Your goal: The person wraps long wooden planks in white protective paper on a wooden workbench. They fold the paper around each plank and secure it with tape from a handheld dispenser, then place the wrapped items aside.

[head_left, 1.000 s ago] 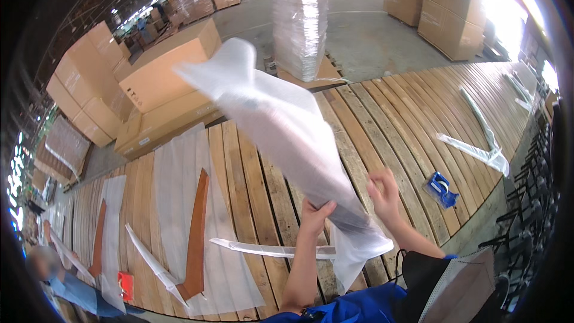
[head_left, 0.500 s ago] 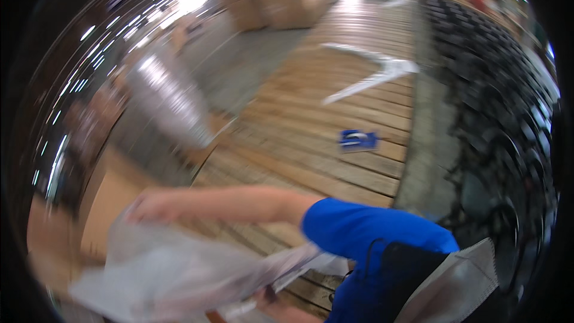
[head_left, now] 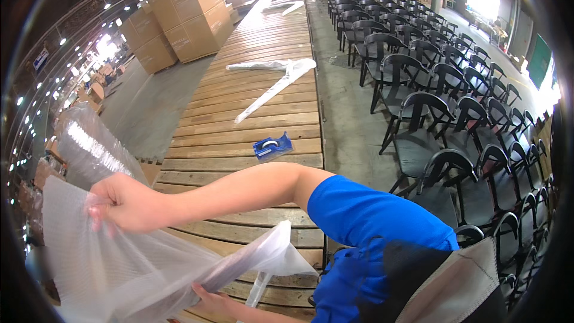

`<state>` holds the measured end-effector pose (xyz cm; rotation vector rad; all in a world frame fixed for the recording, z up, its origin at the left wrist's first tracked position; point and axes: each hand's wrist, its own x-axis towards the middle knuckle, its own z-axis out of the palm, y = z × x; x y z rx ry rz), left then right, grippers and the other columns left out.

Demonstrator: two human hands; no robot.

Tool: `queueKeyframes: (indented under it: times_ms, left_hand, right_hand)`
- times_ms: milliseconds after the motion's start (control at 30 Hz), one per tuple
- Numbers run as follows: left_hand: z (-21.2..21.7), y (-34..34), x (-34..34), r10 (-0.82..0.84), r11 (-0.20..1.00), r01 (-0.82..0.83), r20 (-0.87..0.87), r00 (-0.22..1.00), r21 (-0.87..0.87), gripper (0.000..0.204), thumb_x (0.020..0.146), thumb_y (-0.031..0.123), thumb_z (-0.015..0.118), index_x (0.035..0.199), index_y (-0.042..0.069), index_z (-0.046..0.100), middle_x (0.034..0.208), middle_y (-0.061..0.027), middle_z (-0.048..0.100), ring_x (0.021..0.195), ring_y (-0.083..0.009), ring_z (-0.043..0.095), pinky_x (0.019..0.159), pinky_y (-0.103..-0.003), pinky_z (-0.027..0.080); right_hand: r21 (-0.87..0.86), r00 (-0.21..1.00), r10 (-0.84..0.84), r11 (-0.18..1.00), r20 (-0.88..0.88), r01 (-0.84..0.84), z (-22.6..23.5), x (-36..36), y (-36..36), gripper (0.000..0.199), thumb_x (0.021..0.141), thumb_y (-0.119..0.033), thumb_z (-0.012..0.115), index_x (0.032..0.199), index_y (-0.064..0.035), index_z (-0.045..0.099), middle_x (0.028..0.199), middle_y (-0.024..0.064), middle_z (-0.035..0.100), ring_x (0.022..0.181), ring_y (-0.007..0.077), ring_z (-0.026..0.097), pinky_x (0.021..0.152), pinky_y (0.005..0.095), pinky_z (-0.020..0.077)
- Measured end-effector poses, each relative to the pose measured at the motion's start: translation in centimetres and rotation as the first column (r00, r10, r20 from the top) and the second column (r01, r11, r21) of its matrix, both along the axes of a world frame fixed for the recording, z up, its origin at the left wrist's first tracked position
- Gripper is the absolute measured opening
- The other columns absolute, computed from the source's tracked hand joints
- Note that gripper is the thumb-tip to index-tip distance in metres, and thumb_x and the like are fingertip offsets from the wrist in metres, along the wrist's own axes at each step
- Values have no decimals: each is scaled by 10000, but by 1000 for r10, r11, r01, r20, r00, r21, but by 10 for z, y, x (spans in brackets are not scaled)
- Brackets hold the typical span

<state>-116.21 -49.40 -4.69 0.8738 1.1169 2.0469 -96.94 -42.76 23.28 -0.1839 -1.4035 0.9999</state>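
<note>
My right hand (head_left: 127, 202) is closed on the gathered edge of a translucent white packing sheet (head_left: 78, 239), with the arm stretched out to the left. Lower down, my left hand (head_left: 210, 300) grips a long piece wrapped in the sheet (head_left: 242, 260). Something darker shows faintly through the wrapping, but its kind is hidden. The wrapped end points up and to the right near my body. Beyond my right arm, a blue tape dispenser (head_left: 272, 145) rests on the slatted wooden table (head_left: 239, 101). Past it lies a V-shaped piece wrapped in white (head_left: 275, 78).
More white-wrapped pieces (head_left: 284, 3) lie at the table's far end. Rows of black chairs (head_left: 412, 137) stand on the right. Large cardboard boxes (head_left: 191, 18) are stacked at the far left. A shiny plastic-wrapped bundle (head_left: 95, 143) stands left of the table.
The view has swung left and steadied, so table and dispenser appear further left. My right hand has drawn the sheet's edge outward to the left. The wrapped piece shows more plainly.
</note>
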Motion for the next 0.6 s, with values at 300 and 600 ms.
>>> queueKeyframes:
  times_ms: [300,600]
  left_hand:
    - [21,-2,-8,156,934,-205,-180,971,-292,871,910,366,725,1532,-23,256,1486,-227,430,1291,-376,512,1072,-453,471]
    - [35,-4,-26,-262,959,283,504,823,36,722,960,391,643,1483,-7,343,1434,-183,491,1275,-343,529,1068,-449,463]
  right_hand:
    - [587,908,-365,788,206,183,-55,-90,-116,279,804,22,659,1063,-68,711,855,108,729,683,281,693,593,368,567]
    - [725,516,-781,576,351,378,-155,-266,-122,313,823,-89,656,1127,-17,662,1239,134,691,1032,330,720,631,364,616]
